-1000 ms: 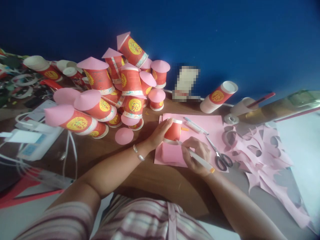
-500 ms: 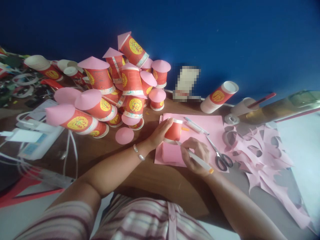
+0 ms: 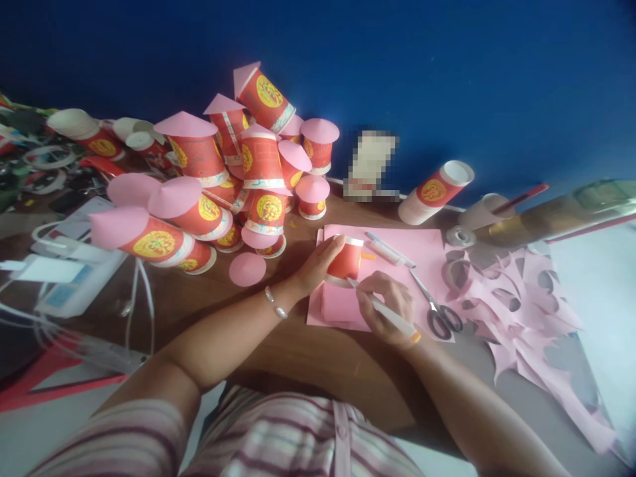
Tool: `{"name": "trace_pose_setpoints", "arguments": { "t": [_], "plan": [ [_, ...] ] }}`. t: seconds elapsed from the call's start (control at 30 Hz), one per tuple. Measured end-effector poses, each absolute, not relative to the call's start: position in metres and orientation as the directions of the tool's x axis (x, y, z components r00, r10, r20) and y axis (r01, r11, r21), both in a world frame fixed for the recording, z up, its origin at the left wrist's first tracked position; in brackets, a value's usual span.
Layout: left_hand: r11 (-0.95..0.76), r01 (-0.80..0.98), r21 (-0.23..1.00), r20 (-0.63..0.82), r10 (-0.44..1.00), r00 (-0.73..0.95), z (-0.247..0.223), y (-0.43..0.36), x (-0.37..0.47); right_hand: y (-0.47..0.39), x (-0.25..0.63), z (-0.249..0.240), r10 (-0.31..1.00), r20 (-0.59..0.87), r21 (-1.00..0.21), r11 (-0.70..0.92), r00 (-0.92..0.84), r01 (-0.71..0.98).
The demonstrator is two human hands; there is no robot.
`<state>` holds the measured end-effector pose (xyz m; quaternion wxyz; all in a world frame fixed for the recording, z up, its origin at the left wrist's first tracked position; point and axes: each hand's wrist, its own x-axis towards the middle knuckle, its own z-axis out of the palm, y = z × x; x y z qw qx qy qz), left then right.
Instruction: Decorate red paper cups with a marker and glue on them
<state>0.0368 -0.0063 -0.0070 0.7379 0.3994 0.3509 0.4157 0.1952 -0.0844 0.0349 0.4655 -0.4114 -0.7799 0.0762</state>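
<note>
My left hand (image 3: pixel 320 262) grips a red paper cup (image 3: pixel 346 260) from its left side, holding it just above the pink paper. In my right hand (image 3: pixel 392 308) is a slim white utility knife (image 3: pixel 397 320) with an orange end. Its thin tip meets the cup's lower rim, the edge nearest me. Under the cup lies a stack of small pink paper pieces (image 3: pixel 342 305) on a larger pink sheet (image 3: pixel 427 248). Black-handled scissors (image 3: pixel 442 319) rest just right of my right hand. The far side of the cup is hidden.
Several red cups with pink paper cones (image 3: pixel 262 159) are piled at the left back. A loose pink cone (image 3: pixel 247 269) lies nearby. Pink paper offcuts (image 3: pixel 511 298) spread at the right. A cup stack (image 3: pixel 436 192), pens (image 3: pixel 390 249) and a white power strip (image 3: pixel 74 278) also sit around.
My right hand and the knife have shifted very slightly left along the cup's rim. My left hand and the cup look nearly unchanged.
</note>
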Motion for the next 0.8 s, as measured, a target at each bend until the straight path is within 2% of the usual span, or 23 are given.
{"name": "trace_pose_setpoints", "arguments": {
  "t": [0.8],
  "plan": [
    [0.323,-0.321,0.891,-0.176,0.895,0.411,-0.0105,-0.0055,0.0359,-0.0839,0.1933,0.0344,0.686,0.698,-0.459,0.649,-0.206,0.607]
  ]
}}
